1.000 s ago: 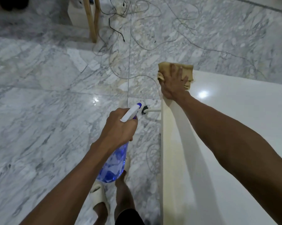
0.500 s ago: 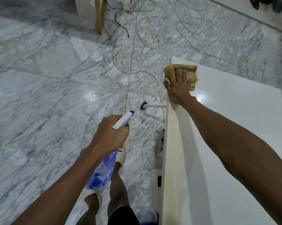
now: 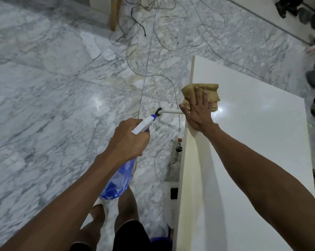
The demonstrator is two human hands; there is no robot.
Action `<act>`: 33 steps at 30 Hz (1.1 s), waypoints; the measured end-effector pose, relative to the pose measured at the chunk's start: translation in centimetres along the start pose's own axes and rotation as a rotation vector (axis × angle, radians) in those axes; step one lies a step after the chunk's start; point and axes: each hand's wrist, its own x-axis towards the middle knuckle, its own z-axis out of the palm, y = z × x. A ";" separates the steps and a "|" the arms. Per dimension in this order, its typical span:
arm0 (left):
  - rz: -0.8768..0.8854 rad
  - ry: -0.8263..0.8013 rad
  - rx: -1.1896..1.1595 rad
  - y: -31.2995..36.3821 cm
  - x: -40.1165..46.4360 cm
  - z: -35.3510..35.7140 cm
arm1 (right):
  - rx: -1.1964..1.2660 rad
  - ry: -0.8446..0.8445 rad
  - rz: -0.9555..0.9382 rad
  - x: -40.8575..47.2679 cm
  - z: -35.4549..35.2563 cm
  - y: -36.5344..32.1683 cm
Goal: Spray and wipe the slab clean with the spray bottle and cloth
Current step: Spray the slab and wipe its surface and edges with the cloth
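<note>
Tan and crumpled, the cloth [image 3: 201, 96] lies under the right hand [image 3: 198, 113], whose palm and spread fingers press it flat onto the slab [image 3: 252, 142] at the slab's left edge, a little short of its far corner. The thumb hangs over that edge, and part of the cloth bulges past it as well. The left hand [image 3: 129, 140] is wrapped tight around the neck of the spray bottle [image 3: 120, 174], held in the air off the slab's left side, above the floor. The bottle's white head and blue nozzle tip point up and toward the slab's edge, while its clear blue body hangs down below the fist. The two hands are apart, the bottle hand nearer the person than the cloth hand.

The slab is white and glossy, with a bright glint of light just right of the cloth. Left of the slab lies a grey-veined marble floor [image 3: 53, 105], where thin cables [image 3: 171, 44] loop beyond the slab's far corner. A white power strip [image 3: 177, 153] with a red switch sits on the floor against the slab's left side.
</note>
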 end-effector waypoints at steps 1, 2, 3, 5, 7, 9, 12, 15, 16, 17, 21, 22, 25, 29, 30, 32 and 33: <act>0.008 -0.004 0.005 -0.2 -0.5 0.0 | 0.011 -0.005 0.000 -0.9 0.1 -0.2; 0.019 -0.011 0.013 -0.4 -0.9 0.0 | 0.023 -0.008 0.001 -1.8 0.1 -0.4; 0.031 -0.018 0.024 -0.7 -1.4 0.1 | 0.031 -0.009 0.003 -2.7 0.3 -0.6; 0.041 -0.024 0.031 -1.4 -2.3 0.2 | 0.014 0.011 -0.003 -4.5 0.9 -0.8; 0.043 -0.026 0.024 -2.0 -3.2 0.4 | -0.009 0.047 -0.010 -5.9 1.6 -0.8; 0.054 -0.040 0.024 -2.8 -4.1 0.6 | -0.028 0.049 -0.001 -6.7 2.1 -1.1; 0.056 -0.053 0.029 -3.8 -5.9 0.8 | -0.112 -0.017 -0.008 -7.2 2.7 -0.5; 0.037 -0.062 0.032 -4.8 -7.6 0.8 | -0.112 -0.007 -0.082 -6.7 1.6 -0.2; 0.032 -0.067 0.034 -5.1 -8.0 0.8 | -0.077 0.025 -0.078 -6.4 0.7 -0.6; 0.033 -0.071 0.038 -5.4 -8.3 0.9 | -0.057 0.063 -0.034 -6.0 -0.3 -1.0; -0.004 -0.049 0.042 -6.4 -8.2 1.1 | -0.035 0.024 0.161 -3.6 -0.3 -0.7; -0.003 -0.041 0.056 -6.6 -8.1 1.1 | 0.007 -0.011 0.164 -3.3 0.2 -0.4; 0.002 -0.027 0.075 -7.1 -7.4 1.4 | 0.056 0.041 0.147 -3.5 1.6 0.0; 0.005 -0.023 0.066 -6.9 -7.0 1.9 | 0.056 0.109 0.190 -4.4 1.6 -0.9; -0.003 -0.022 0.056 -6.6 -7.1 2.0 | 0.066 0.118 0.191 -4.7 1.4 -1.2; -0.001 -0.027 0.047 -6.0 -7.3 2.2 | 0.069 0.125 0.205 -5.4 1.5 -1.5; 0.001 -0.031 0.048 -5.9 -7.5 2.3 | 0.074 0.126 0.219 -5.8 1.7 -1.8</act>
